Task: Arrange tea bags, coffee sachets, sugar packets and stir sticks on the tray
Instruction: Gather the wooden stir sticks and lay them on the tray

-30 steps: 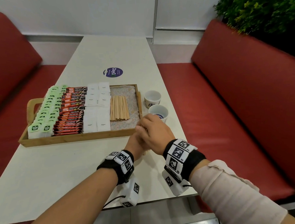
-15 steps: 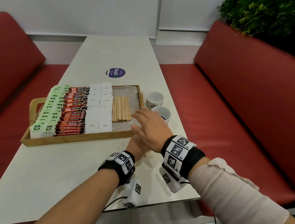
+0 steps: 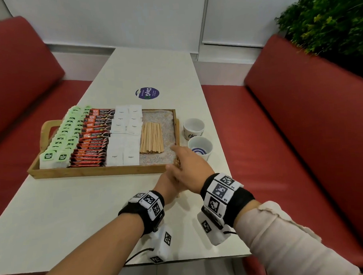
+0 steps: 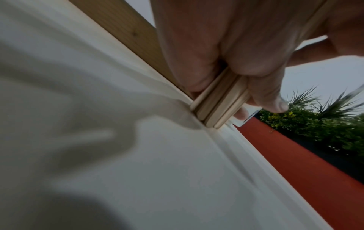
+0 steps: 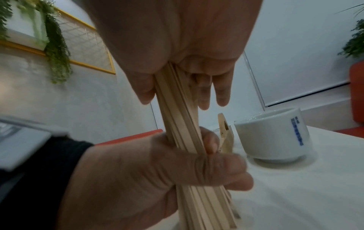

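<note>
A wooden tray (image 3: 99,171) holds rows of green-tagged tea bags (image 3: 60,142), red coffee sachets (image 3: 93,141), white sugar packets (image 3: 124,139) and a flat pile of wooden stir sticks (image 3: 151,138). Just in front of the tray's near right corner, my left hand (image 3: 166,187) grips a bundle of stir sticks (image 5: 181,124) that stands upright with its lower ends (image 4: 220,105) on the table. My right hand (image 3: 190,168) lies over the bundle's top, fingers (image 5: 204,96) straight, thumb on the other side of the sticks.
Two white cups (image 3: 193,127) (image 3: 201,149) stand right of the tray, the nearer one close to my right hand. A round purple sticker (image 3: 147,93) lies beyond the tray. Red benches (image 3: 301,132) flank the white table (image 3: 65,215); a plant (image 3: 327,23) is at the back right.
My right hand has gone from curled over the left fist to flat, fingers stretched forward over the bundle's top. The left hand stays in place with the sticks.
</note>
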`<state>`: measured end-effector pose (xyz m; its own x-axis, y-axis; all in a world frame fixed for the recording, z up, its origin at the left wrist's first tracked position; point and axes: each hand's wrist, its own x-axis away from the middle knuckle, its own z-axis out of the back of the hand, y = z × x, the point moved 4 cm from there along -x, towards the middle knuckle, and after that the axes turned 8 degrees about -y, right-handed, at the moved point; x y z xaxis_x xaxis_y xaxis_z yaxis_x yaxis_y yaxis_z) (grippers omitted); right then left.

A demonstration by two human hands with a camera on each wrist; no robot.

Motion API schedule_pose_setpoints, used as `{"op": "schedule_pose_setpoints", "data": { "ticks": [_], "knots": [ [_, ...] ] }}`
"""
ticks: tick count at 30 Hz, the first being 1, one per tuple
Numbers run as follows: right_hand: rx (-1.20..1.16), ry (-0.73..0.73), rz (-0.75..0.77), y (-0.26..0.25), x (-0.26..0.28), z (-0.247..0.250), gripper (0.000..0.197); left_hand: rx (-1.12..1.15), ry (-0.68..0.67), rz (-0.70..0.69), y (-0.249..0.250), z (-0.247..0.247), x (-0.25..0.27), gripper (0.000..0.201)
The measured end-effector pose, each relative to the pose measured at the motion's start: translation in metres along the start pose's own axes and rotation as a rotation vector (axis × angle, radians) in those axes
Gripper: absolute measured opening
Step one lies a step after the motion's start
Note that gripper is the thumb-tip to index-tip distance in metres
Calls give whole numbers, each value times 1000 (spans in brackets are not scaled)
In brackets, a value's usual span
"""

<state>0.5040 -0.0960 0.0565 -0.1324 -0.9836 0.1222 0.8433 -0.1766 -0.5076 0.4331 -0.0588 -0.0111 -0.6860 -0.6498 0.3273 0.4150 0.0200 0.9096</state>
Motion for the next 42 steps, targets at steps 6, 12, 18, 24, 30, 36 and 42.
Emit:
{"op": "schedule_pose_setpoints", "data": {
  "ticks": [6, 12, 18, 24, 30, 36, 42],
  "knots": [
    [-197, 81, -14, -3, -4, 8, 83, -8, -16, -74, 5, 4, -3, 56],
    [-493, 232, -157, -11, -3, 10, 54, 7, 20, -114, 26, 38, -3, 16],
    [-517, 202, -371, -24, -16, -9, 36, 241, 31, -82, 41, 93, -13, 54],
    [-384, 55, -393, -61, -36, -19, 40, 241, -64, -32, 51, 105, -6, 30],
    [-335, 131, -478, -74, -48, -15, 47, 295, -183, -8, 50, 113, -18, 30],
    [-299, 149, -528, -66, -62, -22, 47, 259, -267, 118, 36, 111, -45, 54],
    [-331, 92, -531, -54, -95, -20, 38, 215, -293, 193, 32, 121, -79, 60]
  ]
}}
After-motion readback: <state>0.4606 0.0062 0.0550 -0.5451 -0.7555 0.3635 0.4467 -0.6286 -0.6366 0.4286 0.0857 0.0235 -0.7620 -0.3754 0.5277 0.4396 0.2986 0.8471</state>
